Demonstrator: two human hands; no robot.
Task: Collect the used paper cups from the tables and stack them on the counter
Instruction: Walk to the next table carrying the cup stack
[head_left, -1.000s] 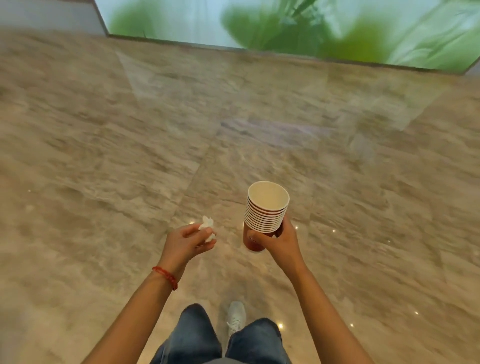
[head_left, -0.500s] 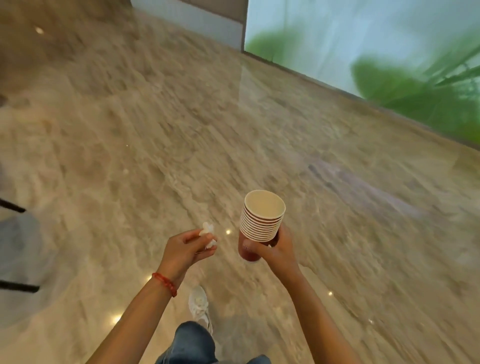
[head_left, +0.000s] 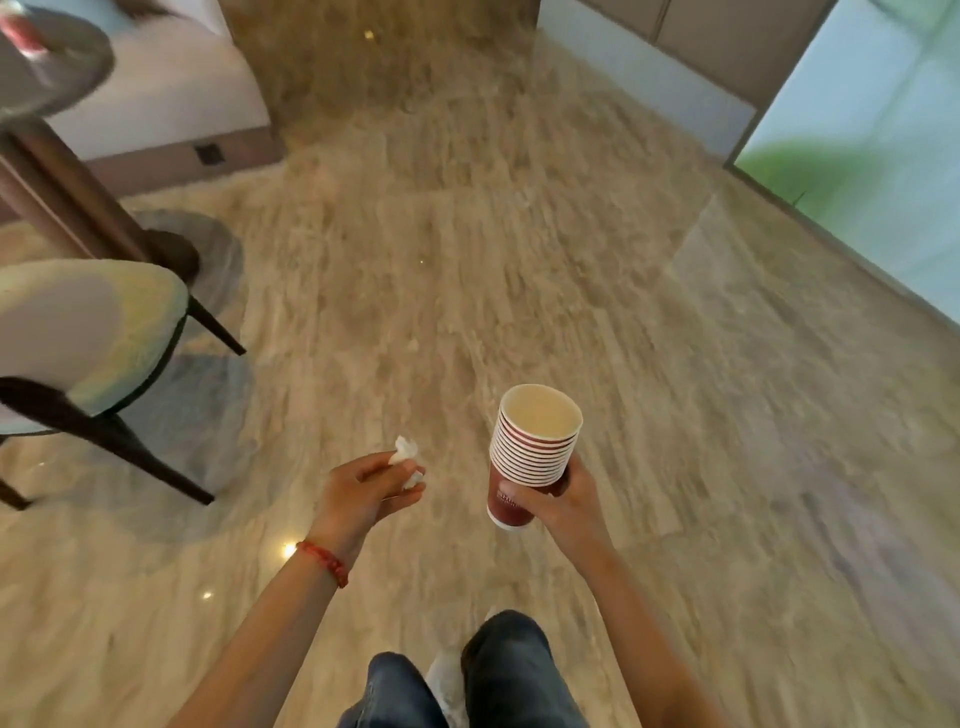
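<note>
A stack of several nested red paper cups (head_left: 531, 453) with white rims is held upright over the marble floor by my right hand (head_left: 563, 506), whose fingers wrap its lower part. The top cup's inside looks empty. My left hand (head_left: 366, 492), with a red thread on the wrist, pinches a crumpled white tissue (head_left: 408, 460) a little left of the cups. A blurred red thing (head_left: 21, 32), maybe a cup, stands on the round table at the top left.
A round table (head_left: 57, 67) on a brown pedestal stands at the far left, with a pale upholstered chair (head_left: 88, 338) on dark legs in front of it. A white wall block (head_left: 171, 104) lies behind. A glass wall (head_left: 872, 156) runs along the right. My legs are at the bottom.
The view has swung left: the green glass wall slid to the right edge, and the table and chair came into sight. Both hands keep their holds on cups and tissue.
</note>
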